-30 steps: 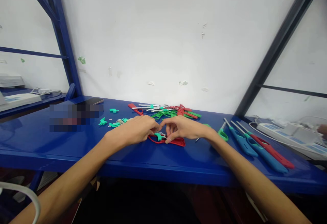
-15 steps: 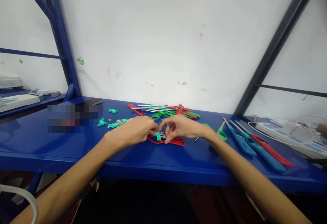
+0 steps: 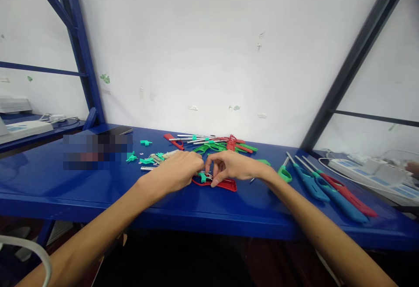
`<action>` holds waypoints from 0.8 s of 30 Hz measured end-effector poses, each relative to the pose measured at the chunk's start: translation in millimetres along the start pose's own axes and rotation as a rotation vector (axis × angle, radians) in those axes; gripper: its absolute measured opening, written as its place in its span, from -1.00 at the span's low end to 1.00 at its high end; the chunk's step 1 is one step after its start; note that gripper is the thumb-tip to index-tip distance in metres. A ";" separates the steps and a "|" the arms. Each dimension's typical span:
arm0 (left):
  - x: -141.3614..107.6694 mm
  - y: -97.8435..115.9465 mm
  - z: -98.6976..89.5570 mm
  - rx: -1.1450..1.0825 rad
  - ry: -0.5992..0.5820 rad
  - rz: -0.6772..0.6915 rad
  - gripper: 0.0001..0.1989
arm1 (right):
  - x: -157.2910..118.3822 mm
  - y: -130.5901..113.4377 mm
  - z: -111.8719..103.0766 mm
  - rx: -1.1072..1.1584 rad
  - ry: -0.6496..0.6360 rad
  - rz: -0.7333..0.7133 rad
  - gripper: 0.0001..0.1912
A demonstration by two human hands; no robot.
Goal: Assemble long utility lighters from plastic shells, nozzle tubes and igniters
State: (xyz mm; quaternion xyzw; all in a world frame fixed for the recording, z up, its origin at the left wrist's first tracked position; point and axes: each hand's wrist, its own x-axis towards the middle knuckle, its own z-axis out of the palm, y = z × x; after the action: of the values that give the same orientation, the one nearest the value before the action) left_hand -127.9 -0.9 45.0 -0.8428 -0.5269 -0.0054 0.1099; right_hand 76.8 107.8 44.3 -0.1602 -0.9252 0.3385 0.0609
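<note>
A red half shell (image 3: 227,185) lies near the table's front edge with a teal plastic piece (image 3: 203,177) and thin white wires in it. My left hand (image 3: 181,168) is closed over the shell's left end; what its fingers pinch is hidden. A metal tube (image 3: 146,169) shows to the left of that hand. My right hand (image 3: 231,166) is curled at the shell's middle, thumb and forefinger bent toward the wires, and I cannot make out what lies between them.
Behind are red and green shells (image 3: 209,147) with metal tubes. Teal pieces (image 3: 132,157) lie left. Several lighters (image 3: 340,195) lie right, beside a white power strip (image 3: 369,178). A dark phone (image 3: 121,130) is at the back left.
A metal tube now shows left of my left hand, which has turned and shifted slightly right. My right hand remains by the shell. The view has shifted a little.
</note>
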 end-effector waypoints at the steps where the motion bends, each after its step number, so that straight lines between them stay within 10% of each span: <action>1: -0.1 2.3 -0.8 0.017 -0.010 -0.013 -0.83 | -0.1 0.2 0.2 0.001 -0.001 -0.001 -0.59; 24: -15.5 16.9 -17.1 -0.031 -0.100 -0.021 -0.87 | -2.2 -7.0 -2.3 -0.166 0.031 0.039 -0.66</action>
State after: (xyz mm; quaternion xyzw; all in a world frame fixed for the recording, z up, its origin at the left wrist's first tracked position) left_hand -117.9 -25.0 56.7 -0.8380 -0.5404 0.0276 0.0703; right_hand 77.7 103.4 50.6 -0.1879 -0.9458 0.2591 0.0553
